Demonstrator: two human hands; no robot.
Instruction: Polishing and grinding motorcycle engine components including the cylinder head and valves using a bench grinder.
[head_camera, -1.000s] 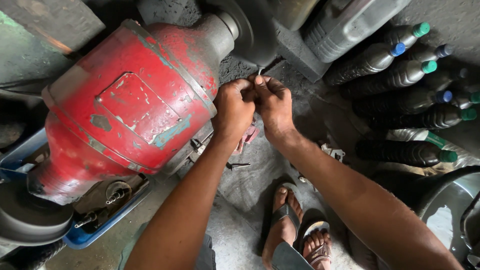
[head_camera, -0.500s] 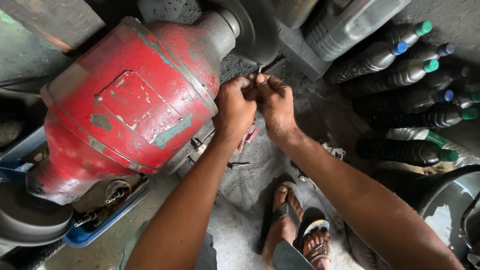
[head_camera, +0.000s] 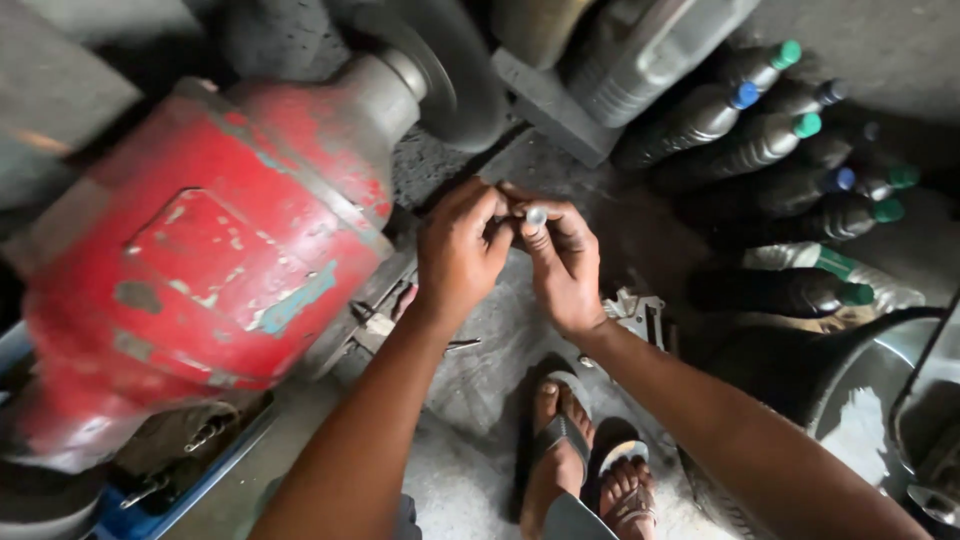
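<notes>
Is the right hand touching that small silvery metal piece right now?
Touching. The head view shows the right hand pinching the small silvery metal piece between its fingertips, no gap visible.

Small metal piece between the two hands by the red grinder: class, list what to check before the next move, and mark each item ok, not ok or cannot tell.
1. Small metal piece pinched in the fingers of both hands: ok.
2. Left hand and right hand apart from the grinding wheel: ok, a gap shows.
3. Wheel at rest: cannot tell from one picture.
4. Feet covered: not ok, open sandals.
5. Floor around the feet free of loose parts: not ok, metal bits lie close.
6. Dark bottles capped: ok for those whose caps show.
</notes>
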